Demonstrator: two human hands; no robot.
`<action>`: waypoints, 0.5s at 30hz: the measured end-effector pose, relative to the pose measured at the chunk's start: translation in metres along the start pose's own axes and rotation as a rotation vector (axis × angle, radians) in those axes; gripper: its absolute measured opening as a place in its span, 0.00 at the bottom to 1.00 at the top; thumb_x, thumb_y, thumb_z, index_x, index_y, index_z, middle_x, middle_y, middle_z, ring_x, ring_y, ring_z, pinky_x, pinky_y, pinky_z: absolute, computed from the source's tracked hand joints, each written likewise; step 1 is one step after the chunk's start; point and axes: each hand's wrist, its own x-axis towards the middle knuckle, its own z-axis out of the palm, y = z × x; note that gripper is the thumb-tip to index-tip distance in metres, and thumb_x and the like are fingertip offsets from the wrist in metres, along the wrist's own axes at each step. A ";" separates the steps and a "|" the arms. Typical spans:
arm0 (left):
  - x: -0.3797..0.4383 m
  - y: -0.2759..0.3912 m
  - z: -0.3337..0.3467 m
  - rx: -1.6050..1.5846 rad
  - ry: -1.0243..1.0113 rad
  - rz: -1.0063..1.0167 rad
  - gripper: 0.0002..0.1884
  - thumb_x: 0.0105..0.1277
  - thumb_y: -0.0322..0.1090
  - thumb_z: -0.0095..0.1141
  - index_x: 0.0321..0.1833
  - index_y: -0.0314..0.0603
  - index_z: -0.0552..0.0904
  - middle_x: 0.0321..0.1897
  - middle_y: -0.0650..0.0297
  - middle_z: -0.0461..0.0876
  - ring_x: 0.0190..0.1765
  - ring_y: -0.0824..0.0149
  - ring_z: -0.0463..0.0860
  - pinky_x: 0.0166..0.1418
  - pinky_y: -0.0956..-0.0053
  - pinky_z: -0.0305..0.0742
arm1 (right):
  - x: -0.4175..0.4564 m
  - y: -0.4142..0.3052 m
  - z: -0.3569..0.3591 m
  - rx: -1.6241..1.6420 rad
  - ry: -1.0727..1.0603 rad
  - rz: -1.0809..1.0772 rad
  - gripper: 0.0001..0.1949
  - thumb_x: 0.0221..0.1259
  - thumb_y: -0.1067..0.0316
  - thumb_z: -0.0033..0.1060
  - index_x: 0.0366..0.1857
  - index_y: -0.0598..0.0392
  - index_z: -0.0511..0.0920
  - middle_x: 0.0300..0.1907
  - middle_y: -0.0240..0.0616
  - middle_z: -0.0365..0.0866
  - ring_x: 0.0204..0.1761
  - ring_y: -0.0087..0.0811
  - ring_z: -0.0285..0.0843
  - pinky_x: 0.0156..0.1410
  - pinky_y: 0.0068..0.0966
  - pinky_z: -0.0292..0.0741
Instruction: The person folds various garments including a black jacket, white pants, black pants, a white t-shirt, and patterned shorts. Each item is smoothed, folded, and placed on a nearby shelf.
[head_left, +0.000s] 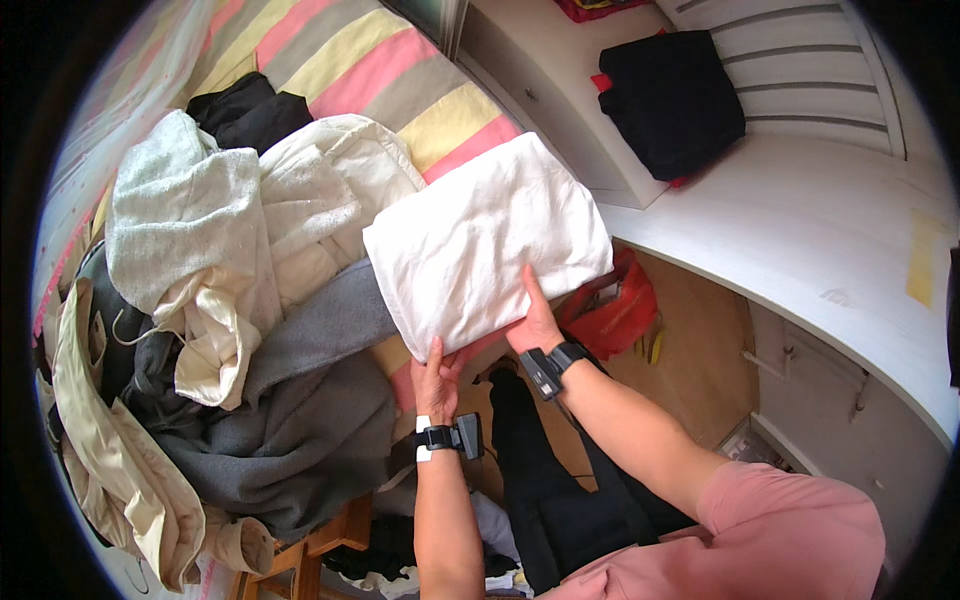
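Observation:
A folded white cloth garment (487, 240) is held out between my two hands, above the edge of a striped bed. My left hand (437, 381) grips its near left corner, thumb on top and fingers underneath. Farther right, my right hand (536, 319) holds the near edge, its thumb on top and its fingers hidden below. Left of the folded piece lie a pale textured garment (191, 217), a cream garment (367, 150) and a dark grey garment (300, 427), heaped together. A beige garment (124, 480) hangs at the far left of the heap.
The bed has a striped cover (375, 60); a black garment (251, 112) lies on it. A folded black garment (671, 101) rests on the white desk (810, 202) at right. Below stands a red bag (619, 315) on the floor. A wooden stool (345, 529) is at lower left.

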 end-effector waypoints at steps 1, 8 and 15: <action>0.002 -0.001 0.004 -0.012 0.018 -0.061 0.30 0.78 0.40 0.65 0.78 0.44 0.70 0.70 0.58 0.79 0.69 0.57 0.80 0.72 0.52 0.76 | 0.002 -0.003 0.005 -0.001 0.013 0.011 0.36 0.75 0.46 0.67 0.79 0.54 0.67 0.78 0.39 0.71 0.77 0.40 0.67 0.82 0.43 0.63; -0.059 -0.010 0.042 -0.110 -0.353 -0.099 0.23 0.84 0.41 0.53 0.75 0.38 0.70 0.70 0.50 0.79 0.70 0.52 0.82 0.72 0.51 0.79 | -0.042 -0.085 0.068 -0.399 0.093 -0.465 0.27 0.75 0.64 0.68 0.71 0.67 0.73 0.69 0.43 0.79 0.66 0.36 0.78 0.72 0.33 0.76; -0.097 -0.010 0.054 -0.064 -0.357 -0.101 0.24 0.86 0.44 0.49 0.76 0.38 0.68 0.63 0.48 0.82 0.65 0.53 0.84 0.71 0.55 0.80 | 0.011 -0.269 0.130 -0.474 -0.040 -0.376 0.28 0.73 0.50 0.70 0.68 0.58 0.77 0.63 0.42 0.85 0.62 0.42 0.84 0.68 0.44 0.81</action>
